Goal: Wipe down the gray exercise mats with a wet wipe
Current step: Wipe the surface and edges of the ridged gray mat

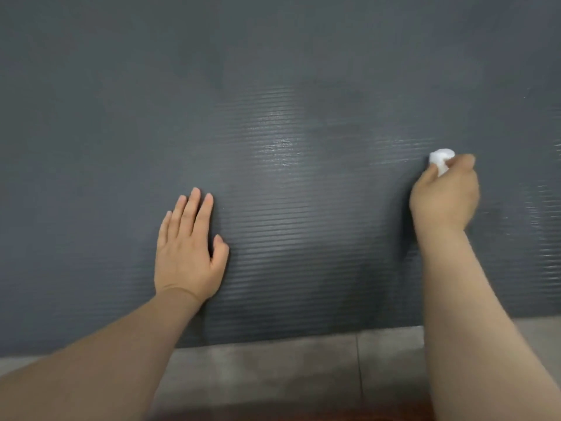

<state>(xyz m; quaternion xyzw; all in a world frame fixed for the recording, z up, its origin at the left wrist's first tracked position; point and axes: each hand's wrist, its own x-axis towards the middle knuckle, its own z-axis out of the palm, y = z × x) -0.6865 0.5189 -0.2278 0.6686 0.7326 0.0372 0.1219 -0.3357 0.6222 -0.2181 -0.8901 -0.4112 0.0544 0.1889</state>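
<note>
A dark gray ribbed exercise mat fills most of the view. My left hand lies flat on it at the lower left, fingers straight and together. My right hand is at the right, fingers curled round a bunched white wet wipe that pokes out past the fingertips and presses on the mat. The right hand looks slightly blurred. Damp, shiny streaks show on the mat between the hands and to the right of the wipe.
The mat's near edge runs across the bottom of the view. Below it lies gray tiled floor with a grout line. A dark reddish strip shows at the very bottom edge.
</note>
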